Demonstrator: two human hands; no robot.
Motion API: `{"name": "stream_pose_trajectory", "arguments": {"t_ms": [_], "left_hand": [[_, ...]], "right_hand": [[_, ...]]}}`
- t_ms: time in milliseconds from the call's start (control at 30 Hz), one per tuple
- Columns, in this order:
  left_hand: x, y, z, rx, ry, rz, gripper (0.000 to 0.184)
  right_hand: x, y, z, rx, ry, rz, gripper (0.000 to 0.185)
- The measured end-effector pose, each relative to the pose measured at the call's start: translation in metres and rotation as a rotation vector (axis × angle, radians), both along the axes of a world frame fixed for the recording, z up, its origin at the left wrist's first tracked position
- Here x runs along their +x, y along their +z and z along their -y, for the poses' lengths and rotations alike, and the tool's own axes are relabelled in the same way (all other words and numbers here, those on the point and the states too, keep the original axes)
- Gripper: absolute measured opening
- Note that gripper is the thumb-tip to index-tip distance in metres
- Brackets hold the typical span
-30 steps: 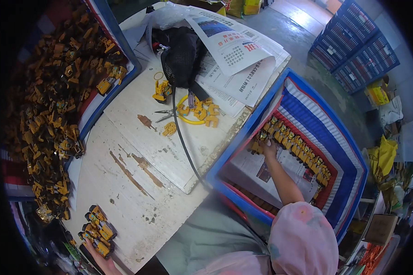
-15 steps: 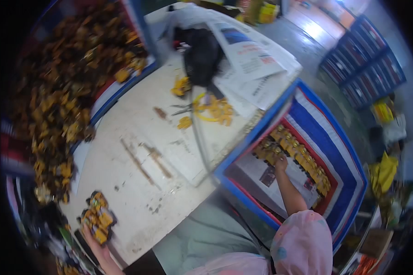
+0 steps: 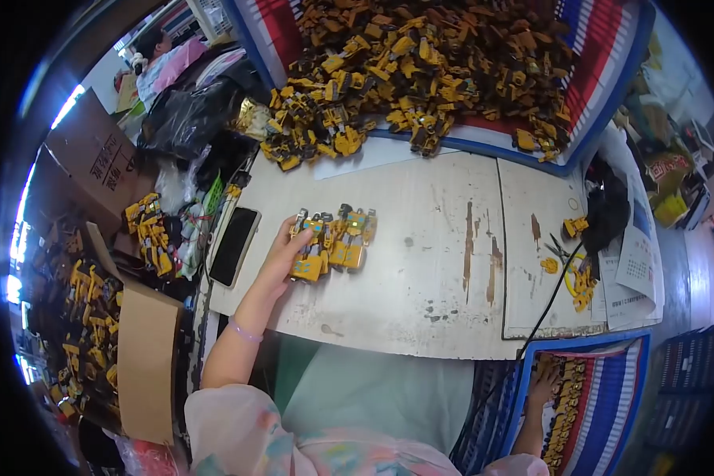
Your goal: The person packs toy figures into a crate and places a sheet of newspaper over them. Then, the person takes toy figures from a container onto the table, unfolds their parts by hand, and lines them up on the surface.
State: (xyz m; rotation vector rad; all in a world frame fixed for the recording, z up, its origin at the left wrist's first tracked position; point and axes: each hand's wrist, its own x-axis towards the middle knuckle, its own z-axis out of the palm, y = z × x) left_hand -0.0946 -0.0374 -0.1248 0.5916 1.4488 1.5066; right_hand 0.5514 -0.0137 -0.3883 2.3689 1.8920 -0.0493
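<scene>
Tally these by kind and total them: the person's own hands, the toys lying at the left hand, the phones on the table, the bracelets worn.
Left hand and right hand: 2
Toys at the left hand: 2
Phone on the table: 1
Bracelet: 1
Total: 6

A messy workroom with a white table [image 3: 389, 313].
Brown marks [image 3: 468, 254] streak its top. Bright light [image 3: 14, 287] shines on the far left, and grey floor [image 3: 694, 266] shows on the right.

Plastic toys [image 3: 347, 254], scuffed matt tabletop [image 3: 389, 305]
</scene>
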Motion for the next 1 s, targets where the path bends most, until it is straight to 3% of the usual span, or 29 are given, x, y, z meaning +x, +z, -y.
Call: {"name": "stream_pose_trajectory", "arguments": {"t_ms": [67, 167, 267, 300, 367, 433, 500, 567, 633, 667, 733, 767, 800, 833, 867, 933, 967, 1000], "left_hand": [[0.000, 0.001, 0.001, -0.009, 0.008, 0.021, 0.041], [0.001, 0.000, 0.000, 0.025, 0.013, 0.032, 0.041], [-0.001, -0.007, 0.002, 0.064, 0.011, 0.047, 0.041], [-0.001, -0.007, 0.003, 0.070, 0.017, 0.055, 0.041], [-0.003, -0.007, 0.003, 0.106, 0.022, 0.079, 0.042], [-0.005, -0.009, 0.005, 0.156, 0.023, 0.115, 0.042], [-0.014, -0.011, 0.008, 0.215, 0.004, 0.287, 0.040], [-0.019, -0.010, 0.002, 0.265, -0.039, 0.536, 0.037], [-0.021, -0.013, -0.004, 0.382, -0.142, 0.804, 0.042], [-0.009, -0.007, -0.014, 0.340, 0.030, 0.756, 0.043], [-0.022, -0.027, -0.020, 0.449, -0.140, 0.878, 0.039], [-0.017, -0.024, -0.022, 0.448, -0.091, 0.833, 0.040], [0.010, -0.001, -0.015, 0.468, -0.099, 0.507, 0.043], [-0.004, -0.014, -0.020, 0.404, -0.163, 0.713, 0.045], [-0.001, -0.014, -0.018, 0.429, -0.186, 0.544, 0.048], [0.005, -0.019, -0.012, 0.578, -0.245, -0.166, 0.054], [0.005, -0.023, -0.013, 0.653, -0.259, -0.337, 0.057], [0.012, -0.020, -0.012, 0.601, -0.187, -0.100, 0.056]], "right_hand": [[0.003, -0.010, 0.000, 0.103, -0.025, -0.094, 0.060], [0.015, -0.026, 0.007, 0.150, 0.140, -0.048, 0.054], [0.005, 0.029, -0.002, 0.243, 0.105, -0.421, 0.052], [0.012, 0.031, -0.007, 0.383, -0.040, -0.327, 0.048], [0.009, 0.078, -0.014, 0.731, -0.242, -0.468, 0.048], [-0.041, 0.166, -0.020, 1.024, -0.226, -0.568, 0.047], [-0.104, 0.241, -0.026, 1.140, -0.049, -0.779, 0.042], [-0.169, 0.296, -0.028, 0.983, 0.141, -0.899, 0.037], [-0.257, 0.313, -0.040, 0.753, 0.386, -0.993, 0.039], [-0.296, 0.310, -0.051, 0.635, 0.503, -1.002, 0.040], [-0.370, 0.274, -0.077, 0.465, 0.691, -0.947, 0.042], [-0.403, 0.251, -0.089, 0.438, 0.747, -0.863, 0.044], [-0.433, 0.226, -0.098, 0.423, 0.796, -0.768, 0.045], [-0.455, 0.211, -0.099, 0.400, 0.812, -0.687, 0.046], [-0.472, 0.204, -0.096, 0.363, 0.802, -0.664, 0.047], [-0.500, 0.238, -0.063, 0.069, 0.699, -0.795, 0.064], [-0.511, 0.227, -0.054, 0.196, 0.663, -0.849, 0.064], [-0.516, 0.221, -0.049, 0.318, 0.625, -0.898, 0.065]]}}
